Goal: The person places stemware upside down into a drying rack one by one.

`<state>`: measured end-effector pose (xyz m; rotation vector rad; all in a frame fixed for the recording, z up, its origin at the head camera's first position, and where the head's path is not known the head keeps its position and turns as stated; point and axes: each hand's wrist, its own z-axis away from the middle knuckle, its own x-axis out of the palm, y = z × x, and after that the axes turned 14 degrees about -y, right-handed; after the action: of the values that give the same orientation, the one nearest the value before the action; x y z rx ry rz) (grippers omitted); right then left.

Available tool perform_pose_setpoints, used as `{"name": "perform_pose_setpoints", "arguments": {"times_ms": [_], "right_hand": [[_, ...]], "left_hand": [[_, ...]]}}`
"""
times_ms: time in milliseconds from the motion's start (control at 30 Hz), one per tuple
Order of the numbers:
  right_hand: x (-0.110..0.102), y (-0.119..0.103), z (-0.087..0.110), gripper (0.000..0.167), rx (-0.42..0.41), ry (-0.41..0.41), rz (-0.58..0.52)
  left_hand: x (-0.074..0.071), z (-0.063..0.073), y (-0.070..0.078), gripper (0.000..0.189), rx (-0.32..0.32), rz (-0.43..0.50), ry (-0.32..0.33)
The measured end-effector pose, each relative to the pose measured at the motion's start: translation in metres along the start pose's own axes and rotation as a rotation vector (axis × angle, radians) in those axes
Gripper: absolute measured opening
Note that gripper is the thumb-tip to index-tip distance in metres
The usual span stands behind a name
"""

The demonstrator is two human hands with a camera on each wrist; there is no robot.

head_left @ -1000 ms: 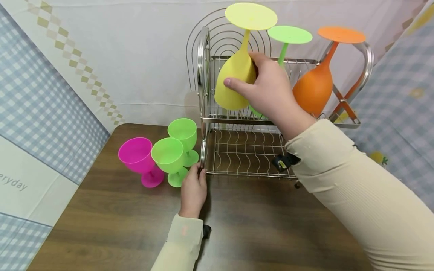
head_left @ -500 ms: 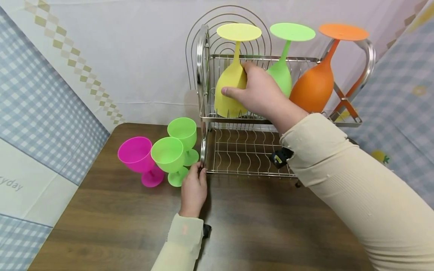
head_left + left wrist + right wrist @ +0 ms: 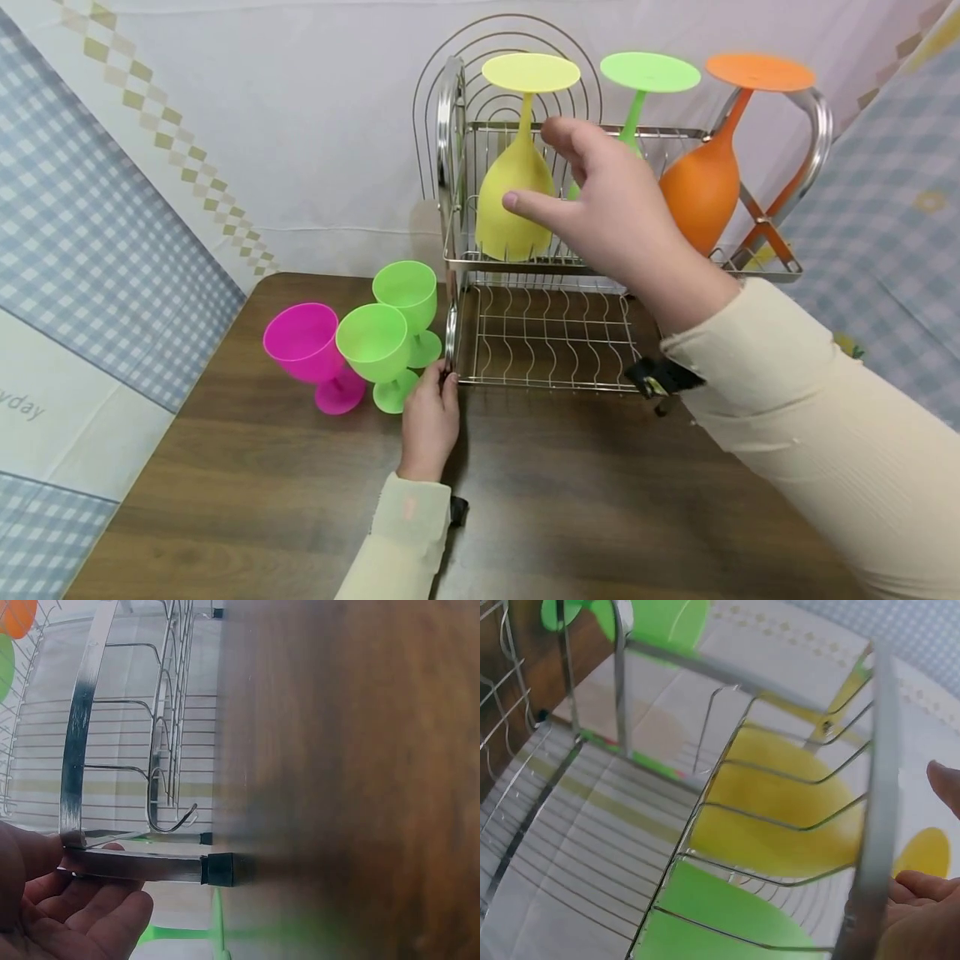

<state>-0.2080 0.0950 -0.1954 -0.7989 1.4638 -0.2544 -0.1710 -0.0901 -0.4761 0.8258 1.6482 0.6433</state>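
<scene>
**A light, smooth goblet: take it where the bowl meets the stem**

The yellow goblet [image 3: 512, 187] sits upside down in the upper tier of the wire rack [image 3: 517, 266], toward its left end, mouth down and foot in the air. It looks like thin plastic, so expect it to be light, fairly stiff and a little slippery, more likely to tip than to shatter. Pinch it at the narrowing shoulder, just below the stem, or steady the stem itself; a hard squeeze on the bowl may flex its wall.

Your right grip [image 3: 618, 196] is spread beside it, thumb and fingers apart, holding nothing. Your left grip [image 3: 430, 417] pinches the rack's metal base near a black end cap [image 3: 217, 870], a sensible hold, since the frame looks rigid but could slide if nudged.

To the right, the green goblet [image 3: 651, 73] and the orange goblet [image 3: 703, 196] also stand inverted, so mind your knuckles there. Left of the rack, a magenta cup [image 3: 303, 346], a front green cup [image 3: 372, 343] and a back green cup [image 3: 407, 292] stand upright on the tabletop [image 3: 300, 517].
</scene>
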Motion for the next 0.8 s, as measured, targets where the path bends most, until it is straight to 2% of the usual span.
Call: {"name": "perform_pose_setpoints", "arguments": {"times_ms": [100,167,367,467,567,733,800], "right_hand": [[0.001,0.002,0.017,0.076,-0.057,0.037,-0.076],[0.002,0.007,0.029,0.073,-0.102,0.078,-0.086],[0.002,0.026,0.068,0.067,-0.195,0.229,0.048],[0.001,0.035,0.086,0.067,-0.262,0.296,0.018],[0.003,0.047,0.103,0.069,-0.370,0.359,-0.162],[0.024,0.078,0.127,0.062,-0.687,0.466,-0.703],[0.037,0.090,0.135,0.059,-0.780,0.506,-0.827]], "left_hand": [[-0.001,0.000,0.000,0.022,-0.007,0.002,-0.007],[0.000,0.000,0.000,0.023,-0.010,0.008,-0.016],[0.000,0.000,0.002,0.023,-0.015,0.015,-0.027],[-0.001,0.000,0.002,0.024,-0.023,0.010,-0.021],[-0.002,0.000,0.002,0.025,-0.028,0.009,-0.020],[-0.004,0.000,0.002,0.025,-0.037,0.022,-0.032],[-0.004,0.000,0.002,0.025,-0.044,0.026,-0.039]]}}
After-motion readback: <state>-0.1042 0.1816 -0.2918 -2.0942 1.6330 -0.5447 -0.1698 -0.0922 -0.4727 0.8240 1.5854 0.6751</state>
